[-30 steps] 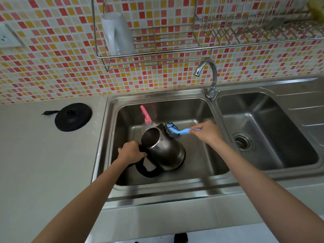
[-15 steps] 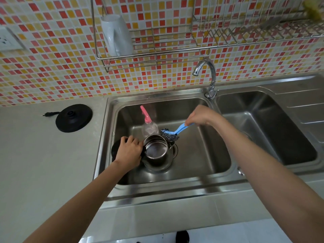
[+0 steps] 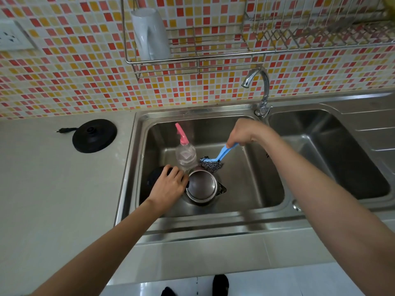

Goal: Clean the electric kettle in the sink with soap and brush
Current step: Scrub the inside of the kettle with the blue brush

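A wall socket [image 3: 10,37] sat at the far left on the tiled wall. Below it, on the grey counter [image 3: 53,199], lay the round black kettle base [image 3: 94,135], its plug [image 3: 63,130] pointing left.

Above the sink, a wire rack [image 3: 192,66] hung on the wall, with a white cup [image 3: 149,33] standing upside down at its left end.

The left hand [image 3: 168,186] reached into the left basin of the sink [image 3: 192,111]. Its fingers were bent over the black handle side of the kettle [image 3: 202,186], holding it there. The kettle stood upright on the basin floor with its mouth open upward and its spout turned to the right.

Just behind the kettle stood a clear soap bottle [image 3: 185,154] with a pink nozzle that leaned back and to the left. To the right of the bottle was the brush [image 3: 218,157], a blue handle with a wad of steel wool at its lower end. The wool hung just behind the kettle's rim, and I could not tell whether it touched.

The right hand [image 3: 243,133] was closed round the upper end of the brush handle, above the back of the basin.

The tap [image 3: 259,90] rose between the two basins with its spout curving left. The right basin [image 3: 331,157] lay beyond it.
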